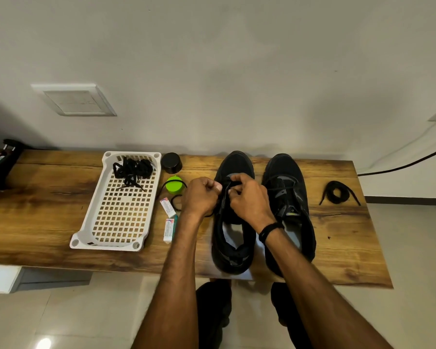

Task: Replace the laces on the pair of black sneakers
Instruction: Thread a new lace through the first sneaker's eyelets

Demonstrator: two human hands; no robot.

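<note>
Resting in white basket (pixel 116 222): tangle of black spare laces (pixel 132 170), bunched at the far end, untouched.
Beside basket: black jar (pixel 171 162), green tub (pixel 174 188), two small tubes (pixel 167 207); apparently not needed for this job.
Working lace (pixel 173 200): thin black loop on the bench (pixel 48 197), just left of the left hand, seemingly running under it towards the shoe.
Left hand (pixel 202 195): fingers curled, thumb and forefinger pinching the working lace beside the eyelets.
Open sneaker (pixel 233 250): mid-bench, toe pointing away; throat slack and gaping, no lace seen at the ankle-end eyelets.
Right hand (pixel 249 200): fingers bent over the toe-end eyelets, tips apparently pinching the same lace; exact hold hard to read, black on black.
Laced sneaker (pixel 287 172): just beside the open one; thin lace crossing loosely over the tongue; old or new, cannot tell.
Loose lace (pixel 337 192): coiled alone near the right end of the bench, well apart from both shoes.
Progress (judgement): early; lowest rows of one shoe in hand. Outstanding: remaining rows, tie-off, possibly the second shoe.
</note>
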